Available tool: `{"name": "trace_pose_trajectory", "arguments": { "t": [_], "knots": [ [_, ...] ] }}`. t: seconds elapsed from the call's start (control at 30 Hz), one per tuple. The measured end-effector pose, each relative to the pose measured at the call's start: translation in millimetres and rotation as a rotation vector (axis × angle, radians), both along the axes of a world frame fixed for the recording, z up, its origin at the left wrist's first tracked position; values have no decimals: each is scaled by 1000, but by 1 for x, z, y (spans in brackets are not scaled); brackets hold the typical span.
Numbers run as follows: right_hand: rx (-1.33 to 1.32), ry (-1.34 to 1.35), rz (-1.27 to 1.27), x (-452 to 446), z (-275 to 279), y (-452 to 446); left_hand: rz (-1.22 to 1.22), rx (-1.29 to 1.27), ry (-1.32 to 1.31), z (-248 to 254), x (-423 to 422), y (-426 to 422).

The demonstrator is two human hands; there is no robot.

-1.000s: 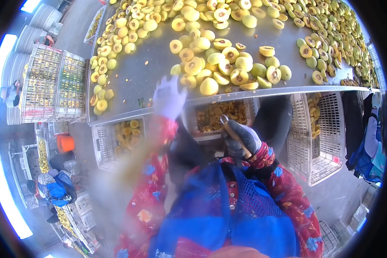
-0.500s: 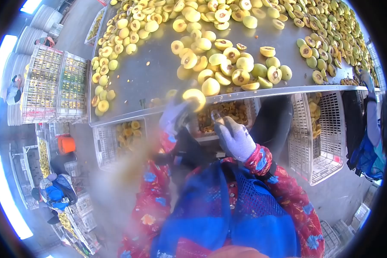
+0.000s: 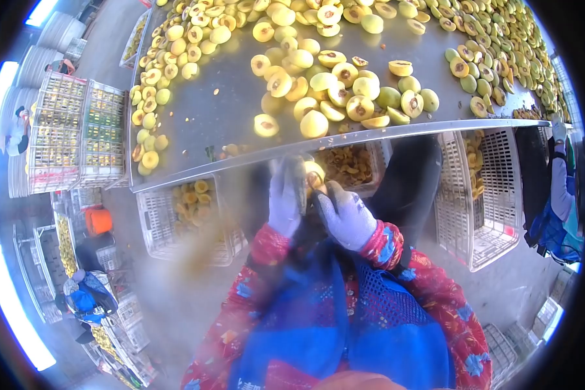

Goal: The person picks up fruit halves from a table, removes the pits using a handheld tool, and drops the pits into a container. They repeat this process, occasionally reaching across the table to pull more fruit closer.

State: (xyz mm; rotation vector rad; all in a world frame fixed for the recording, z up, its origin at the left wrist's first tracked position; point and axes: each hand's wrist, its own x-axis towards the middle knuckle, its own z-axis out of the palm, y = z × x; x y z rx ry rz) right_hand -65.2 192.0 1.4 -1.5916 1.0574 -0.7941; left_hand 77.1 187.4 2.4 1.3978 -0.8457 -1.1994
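A: Where is the piece being worked on?

B: The rounded yellow cut fruit (image 3: 313,173) is between the two hands, just off the near edge of the grey metal desk (image 3: 201,123), in front of the body.

A: How are the hands set?

B: The left hand (image 3: 286,196), in a pale lavender glove with a dark palm, is closed round the fruit's left side, gripping it. The right hand (image 3: 348,218), gloved alike, has its fingers curled in close at the near right side. Whether it grips a tool, I can't tell; the fingers hide that.

A: What step would you call it?

B: My judgement: close handwork on one piece, the left hand steadying and the right hand working at it.

A: And what does the next move call for?

B: I'd say a firm left grip with light pressure, since flesh that looks this ripe could bruise or slip.

A: How does the fruit look?

B: Bright yellow and smooth outside; a paler patch faces the right hand, too blurred to read. The yellow fruit halves (image 3: 359,108) clustered on the desk show brown hollows more clearly, and one lone yellow half (image 3: 265,125) lies near the front edge. Below the desk's left part, a white perforated plastic crate (image 3: 152,221) holds more yellow pieces.
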Motion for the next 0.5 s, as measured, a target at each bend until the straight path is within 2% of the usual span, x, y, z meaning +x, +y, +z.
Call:
{"name": "trace_pose_trajectory", "arguments": {
  "t": [0.03, 0.13, 0.17, 0.23, 0.27, 0.3, 0.33, 0.37, 0.4, 0.43, 0.5],
  "knots": [
    [-29, -45, 17, 0, -3, 0, 28, -80, -84, -7, -2, -1],
    [697, -361, 146, -10, 22, -11, -8, -102, -111, -11, -2, -1],
    [984, -480, 127, -13, 38, -16, -27, -110, -233, -10, -3, -1],
    [1034, -611, 186, -16, 24, -13, -65, -130, -478, -8, -4, -2],
    [1058, -676, 214, -17, 20, -12, -99, -77, -378, -7, -4, -3],
    [1171, -624, 146, -16, 25, -13, -130, -20, -277, -6, -3, -2],
    [1337, -797, 194, -18, 22, -13, -161, 34, -177, -5, -1, -2],
    [1497, -975, 243, -21, 14, -13, -207, -60, 6, -17, 5, -1],
    [1653, -1156, 294, -23, 4, -13, -204, -115, -30, -20, 4, 0],
    [1741, -1341, 491, -23, -10, -11, -201, -170, -66, -22, 1, 0],
    [1755, -1452, 580, -22, -21, -5, -230, -229, -62, -20, 0, 1]
  ]
}}
